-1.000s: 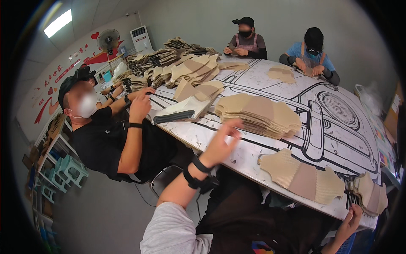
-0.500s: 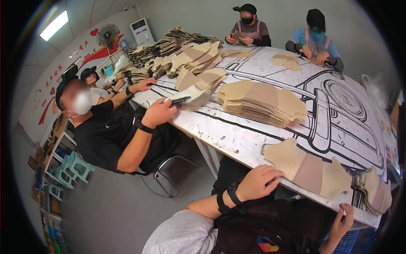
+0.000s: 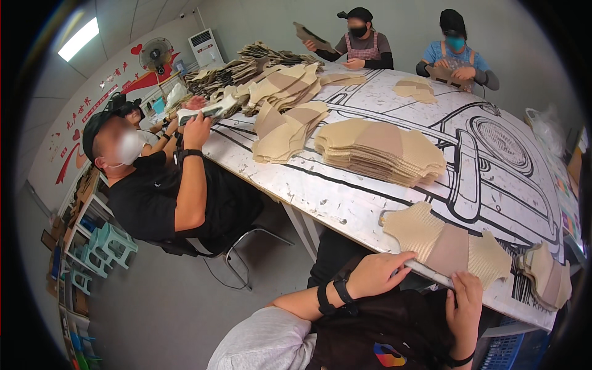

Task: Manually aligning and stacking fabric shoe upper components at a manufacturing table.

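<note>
In front of me a beige mesh fabric piece with a mauve-brown middle band lies flat along the table's near edge. My left hand rests at its lower left corner, fingers stretched out and fingertips by the edge. Its thumb is apart from the fingers and it grips nothing. My right hand has its fingertips at the piece's lower edge, right of the brown band. The fingers are slightly bent, with the thumb apart below them, and nothing shows in that hand. A smaller stack of similar pieces sits at the table's right corner.
A tall stack of beige pieces and a smaller pile lie farther up the printed table. Bigger heaps cover its far left. Co-workers handle pieces around it. A blue crate stands under the near right side.
My right hand has moved left along the table edge to the piece's lower edge; my left hand has barely moved. The co-worker at left has carried a pale piece toward the far heaps.
</note>
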Demonstrator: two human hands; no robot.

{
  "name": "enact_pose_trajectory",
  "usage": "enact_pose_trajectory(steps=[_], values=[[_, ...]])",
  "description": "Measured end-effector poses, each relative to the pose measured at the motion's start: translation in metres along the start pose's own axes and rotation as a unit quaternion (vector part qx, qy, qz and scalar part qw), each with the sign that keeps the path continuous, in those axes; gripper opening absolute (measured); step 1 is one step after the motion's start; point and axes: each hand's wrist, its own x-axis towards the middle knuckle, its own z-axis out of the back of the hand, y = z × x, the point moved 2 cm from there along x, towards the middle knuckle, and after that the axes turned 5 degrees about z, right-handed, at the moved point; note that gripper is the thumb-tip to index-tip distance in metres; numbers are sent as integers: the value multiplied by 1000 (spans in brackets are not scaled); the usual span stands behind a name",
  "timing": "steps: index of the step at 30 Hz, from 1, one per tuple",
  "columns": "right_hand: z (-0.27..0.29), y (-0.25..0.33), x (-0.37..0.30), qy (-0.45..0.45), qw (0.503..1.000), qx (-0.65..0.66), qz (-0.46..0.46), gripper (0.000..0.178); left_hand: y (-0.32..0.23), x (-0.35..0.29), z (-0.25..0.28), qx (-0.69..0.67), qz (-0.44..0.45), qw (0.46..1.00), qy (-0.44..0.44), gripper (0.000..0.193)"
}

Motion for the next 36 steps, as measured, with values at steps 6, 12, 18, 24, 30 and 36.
enact_pose_trajectory(steps=[6, 12, 18, 24, 30, 36], values=[[-20, 2, 1, 43, 994, -97, 9, 38, 5, 0, 2, -10, -3, 1000, 20, 34], [-34, -2, -3, 18, 998, -65, -13, 37, 3, 0, 3, -20, -4, 1000, 17, 35], [-34, -8, -6, 9, 998, -61, -16, 38, -1, 3, -2, -17, -19, 1000, 13, 35], [-14, -20, -26, -228, 951, 132, -163, 57, 35, 2, 11, -617, 118, 770, -114, 55], [33, -47, -30, -587, 611, 501, -177, 56, 65, -14, 78, -764, 93, 522, -368, 46], [37, -45, -38, -555, 732, 350, -181, 55, 64, -7, 62, -749, 80, 579, -312, 47]])
